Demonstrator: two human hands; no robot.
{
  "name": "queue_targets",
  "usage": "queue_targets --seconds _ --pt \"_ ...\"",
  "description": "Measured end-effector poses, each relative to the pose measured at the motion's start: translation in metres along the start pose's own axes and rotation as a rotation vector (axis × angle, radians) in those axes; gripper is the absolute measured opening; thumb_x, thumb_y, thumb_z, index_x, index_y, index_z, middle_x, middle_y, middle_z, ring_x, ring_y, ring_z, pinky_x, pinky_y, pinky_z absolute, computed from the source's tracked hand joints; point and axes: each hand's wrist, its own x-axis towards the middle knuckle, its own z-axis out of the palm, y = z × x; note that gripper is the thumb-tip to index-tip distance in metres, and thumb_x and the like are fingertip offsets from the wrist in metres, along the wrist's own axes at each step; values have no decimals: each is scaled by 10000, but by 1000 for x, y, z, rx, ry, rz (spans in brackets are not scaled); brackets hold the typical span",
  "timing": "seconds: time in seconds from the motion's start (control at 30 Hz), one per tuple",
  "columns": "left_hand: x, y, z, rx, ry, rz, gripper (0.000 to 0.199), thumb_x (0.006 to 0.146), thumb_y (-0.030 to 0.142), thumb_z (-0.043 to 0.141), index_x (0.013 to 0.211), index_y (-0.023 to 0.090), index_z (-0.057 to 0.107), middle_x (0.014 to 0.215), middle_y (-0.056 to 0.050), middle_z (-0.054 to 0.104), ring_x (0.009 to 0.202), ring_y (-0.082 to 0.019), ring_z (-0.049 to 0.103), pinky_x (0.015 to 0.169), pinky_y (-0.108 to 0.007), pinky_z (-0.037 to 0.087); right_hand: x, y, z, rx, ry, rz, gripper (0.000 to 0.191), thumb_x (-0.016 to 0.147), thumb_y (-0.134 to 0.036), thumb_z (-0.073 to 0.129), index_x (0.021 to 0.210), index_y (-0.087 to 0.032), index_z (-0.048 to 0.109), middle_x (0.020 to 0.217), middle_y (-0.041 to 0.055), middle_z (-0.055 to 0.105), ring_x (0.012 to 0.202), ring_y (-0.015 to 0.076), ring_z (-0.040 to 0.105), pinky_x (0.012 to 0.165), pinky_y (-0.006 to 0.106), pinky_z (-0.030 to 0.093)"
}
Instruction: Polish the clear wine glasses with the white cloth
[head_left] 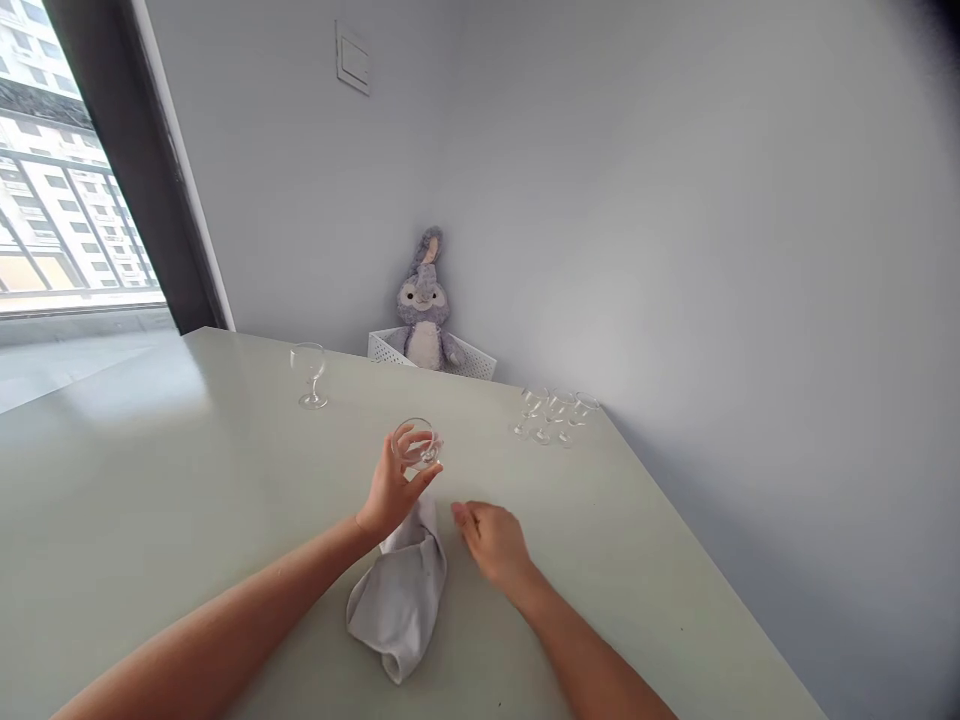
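My left hand holds a clear stemmed glass above the middle of the table, its rim tilted toward me. To the right and slightly nearer, my right hand is curled closed, with nothing visible in its fingers. A crumpled grey-white cloth lies on the table below my left hand, between my forearms. Another stemmed glass stands upright at the back left. Several small stemmed glasses stand close together near the back right edge.
The pale green table meets a plain wall on the right. Behind its back edge, a grey plush rabbit sits in a white perforated basket. A window is at the far left, and a wall switch is above.
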Motion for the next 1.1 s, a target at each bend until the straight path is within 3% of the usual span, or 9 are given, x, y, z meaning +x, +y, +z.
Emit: queue_targets --seconds 0.1,0.17,0.27,0.33,0.43,0.53,0.67,0.83,1.1 --pt "-4 -4 1 85 -72 69 480 726 273 624 1104 231 331 1148 -91 514 1062 -212 536 920 -404 396 12 -11 -10 -330 153 -199 202 764 -424 540 777 -247 637 589 -17 533 512 122 424 547 248 286" --pt "-8 -6 4 104 -137 111 461 739 274 609 1113 229 343 1161 -94 513 1080 -207 521 936 -399 384 21 -16 -6 -430 96 -308 213 752 -380 557 919 -267 626 681 -3 576 570 135 468 566 245 297" --pt "-14 -9 8 207 -206 156 499 756 288 588 1179 244 327 1202 -97 506 1119 -207 489 947 -389 367 34 -15 6 -535 -33 -379 137 746 -284 538 833 -267 642 734 10 620 633 151 510 557 239 293" --pt "-15 -13 8 319 -221 145 617 742 313 599 1259 259 267 1260 -100 475 1179 -220 432 971 -395 334 44 -9 9 -569 -48 -327 134 748 -261 514 764 -263 647 734 2 641 645 151 529 557 235 296" --pt "-12 -25 3 486 -233 69 724 703 354 620 1311 261 237 1350 -87 385 1248 -236 340 1005 -394 283 64 7 -8 -580 104 -102 190 762 -335 491 755 -248 660 667 0 646 626 152 545 582 233 326" --pt "-6 -41 -3 557 -223 -86 646 714 370 581 1289 271 302 1315 -68 432 1184 -244 419 971 -398 308 86 25 -41 -583 270 79 259 769 -357 461 806 -202 666 623 30 642 624 168 558 599 240 353" --pt "-1 -52 -7 427 -128 -233 498 734 371 539 1208 288 410 1218 -67 529 1074 -253 510 917 -412 334 105 46 -81 -575 359 221 260 749 -338 458 656 -178 640 603 48 635 591 166 561 534 231 348" --pt "-1 -53 -7 437 -131 -202 453 727 310 538 1168 274 444 1185 -61 552 1045 -231 526 914 -394 343 115 63 -97 -526 370 311 280 733 -350 462 540 -176 568 606 48 634 492 138 529 458 227 317" --pt "-1 -55 -8 448 -128 -170 420 724 259 538 1138 258 466 1140 -55 577 1051 -207 528 920 -373 358 120 67 -98 -475 380 311 242 728 -355 483 605 -164 567 620 46 626 504 130 525 481 225 327"
